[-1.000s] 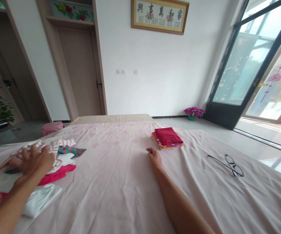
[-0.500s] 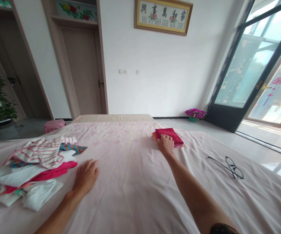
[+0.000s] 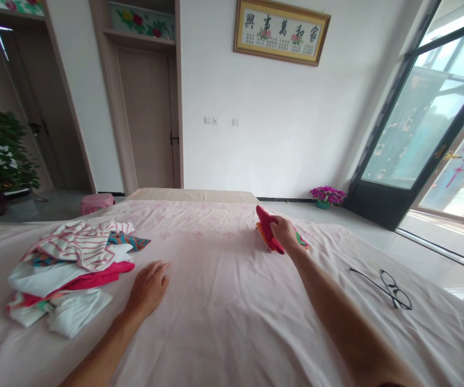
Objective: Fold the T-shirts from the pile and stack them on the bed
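My right hand (image 3: 285,232) grips a folded red cloth (image 3: 266,224), tilted up off a small folded stack. Green and orange show at the edges of the stack's lower cloths (image 3: 302,241). My left hand (image 3: 148,284) lies flat on the pink sheet (image 3: 200,322), fingers stretched out and holding nothing. To its left is a loose heap of clothes, with a red-striped white garment (image 3: 77,244) on top. A crimson cloth (image 3: 99,278) and a white cloth (image 3: 81,312) stick out below it.
Black-framed eyeglasses (image 3: 393,290) lie on the sheet at the right. Beyond the covered surface are a pink stool (image 3: 97,203), a pot of purple flowers (image 3: 327,196) and a dark-framed glass door (image 3: 397,134). A leafy plant (image 3: 4,145) stands at far left.
My right hand has gone from resting on the red cloth to gripping it and tilting it up, baring green beneath. My left hand stays flat. The view has shifted slightly left.
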`<state>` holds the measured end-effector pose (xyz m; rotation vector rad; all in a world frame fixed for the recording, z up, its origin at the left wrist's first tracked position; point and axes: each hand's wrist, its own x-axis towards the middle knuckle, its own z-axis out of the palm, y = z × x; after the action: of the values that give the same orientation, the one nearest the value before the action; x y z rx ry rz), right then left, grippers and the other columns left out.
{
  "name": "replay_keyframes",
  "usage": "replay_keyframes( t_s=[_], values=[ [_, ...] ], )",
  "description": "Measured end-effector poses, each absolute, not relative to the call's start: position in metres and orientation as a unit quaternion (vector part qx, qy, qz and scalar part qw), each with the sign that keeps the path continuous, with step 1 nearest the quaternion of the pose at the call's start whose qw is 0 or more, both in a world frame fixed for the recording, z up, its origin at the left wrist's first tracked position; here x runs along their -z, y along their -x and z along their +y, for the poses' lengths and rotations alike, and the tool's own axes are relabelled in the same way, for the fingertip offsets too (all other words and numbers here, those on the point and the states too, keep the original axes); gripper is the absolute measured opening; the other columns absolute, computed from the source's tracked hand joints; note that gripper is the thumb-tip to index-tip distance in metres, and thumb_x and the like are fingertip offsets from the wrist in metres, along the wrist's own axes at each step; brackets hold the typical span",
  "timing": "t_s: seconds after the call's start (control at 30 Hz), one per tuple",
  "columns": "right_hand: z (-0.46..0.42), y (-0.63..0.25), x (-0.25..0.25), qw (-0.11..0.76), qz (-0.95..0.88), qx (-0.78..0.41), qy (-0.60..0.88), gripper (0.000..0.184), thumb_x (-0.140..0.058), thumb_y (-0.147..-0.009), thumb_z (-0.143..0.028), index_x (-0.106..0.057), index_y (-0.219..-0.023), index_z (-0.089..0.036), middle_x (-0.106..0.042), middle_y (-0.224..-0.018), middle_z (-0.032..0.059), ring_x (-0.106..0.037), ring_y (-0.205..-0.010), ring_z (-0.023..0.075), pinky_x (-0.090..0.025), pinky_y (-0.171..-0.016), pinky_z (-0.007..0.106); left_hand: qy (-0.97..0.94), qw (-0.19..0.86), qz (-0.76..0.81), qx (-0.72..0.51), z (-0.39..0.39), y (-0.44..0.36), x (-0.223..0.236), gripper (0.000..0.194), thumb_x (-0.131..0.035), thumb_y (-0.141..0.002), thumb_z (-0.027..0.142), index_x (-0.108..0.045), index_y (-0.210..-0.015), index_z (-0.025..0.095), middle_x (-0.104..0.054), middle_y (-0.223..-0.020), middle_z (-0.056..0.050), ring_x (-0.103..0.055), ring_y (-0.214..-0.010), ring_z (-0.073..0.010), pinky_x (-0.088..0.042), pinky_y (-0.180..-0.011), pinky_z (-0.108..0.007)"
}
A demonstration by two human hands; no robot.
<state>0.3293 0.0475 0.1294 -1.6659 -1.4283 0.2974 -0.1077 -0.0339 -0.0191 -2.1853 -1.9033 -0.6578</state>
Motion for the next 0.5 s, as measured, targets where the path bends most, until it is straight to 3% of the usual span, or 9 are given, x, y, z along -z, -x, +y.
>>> replay_keyframes(
  t_s=[0.13,0.2,0.27,0.37,0.5],
  values=[
    [0.029,-0.272,-0.131,0.632,-0.461,-0.412,0.467,0.023,-0.052,-0.069,-0.019,-0.064,-0.089,-0.018,-0.063,-0.067,-0.0003,-0.061,-0.062,0.0164,-0.054,-0.061,0.030,0.733,0.064,-0.636,0.232,-0.032,0.111,0.022,0.037,-0.048,-0.089,0.023,-0.062,-0.123,0.020,-0.060,-0.133,-0.012,-0.051,-0.127,-0.0218,-0.035,-0.111,-0.040],
    [0.019,-0.243,-0.119,0.653,-0.394,-0.493,0.418,0.020,-0.054,-0.066,-0.018,-0.061,-0.085,-0.019,-0.062,-0.068,-0.0003,-0.060,-0.063,0.0152,-0.055,-0.062,0.029,0.735,0.048,-0.632,0.242,-0.033,0.113,0.023,0.036,-0.048,-0.089,0.023,-0.062,-0.122,0.020,-0.061,-0.133,-0.011,-0.052,-0.126,-0.0217,-0.035,-0.111,-0.040],
    [0.008,-0.220,-0.098,0.619,-0.381,-0.541,0.424,0.022,-0.053,-0.066,-0.018,-0.061,-0.086,-0.018,-0.064,-0.073,0.0021,-0.061,-0.067,0.0162,-0.055,-0.064,0.030,0.736,0.029,-0.625,0.259,-0.034,0.116,0.021,0.037,-0.046,-0.090,0.023,-0.062,-0.122,0.017,-0.061,-0.131,-0.012,-0.054,-0.125,-0.0215,-0.035,-0.111,-0.040],
    [-0.009,-0.199,-0.065,0.521,-0.445,-0.501,0.528,0.035,-0.050,-0.068,-0.018,-0.064,-0.100,-0.018,-0.069,-0.093,0.0068,-0.064,-0.082,0.0195,-0.054,-0.073,0.034,0.729,-0.005,-0.619,0.292,-0.036,0.118,0.015,0.038,-0.039,-0.093,0.026,-0.061,-0.123,0.015,-0.064,-0.127,-0.011,-0.057,-0.120,-0.0208,-0.039,-0.108,-0.038],
    [-0.035,-0.185,-0.052,0.390,-0.690,-0.270,0.547,0.033,-0.052,-0.079,-0.027,-0.068,-0.108,-0.023,-0.067,-0.113,0.0062,-0.058,-0.108,0.0228,-0.045,-0.094,0.038,0.726,-0.044,-0.609,0.317,-0.039,0.116,0.006,0.039,-0.035,-0.095,0.032,-0.064,-0.117,0.018,-0.068,-0.119,-0.009,-0.061,-0.114,-0.0199,-0.044,-0.104,-0.036]
  ],
)
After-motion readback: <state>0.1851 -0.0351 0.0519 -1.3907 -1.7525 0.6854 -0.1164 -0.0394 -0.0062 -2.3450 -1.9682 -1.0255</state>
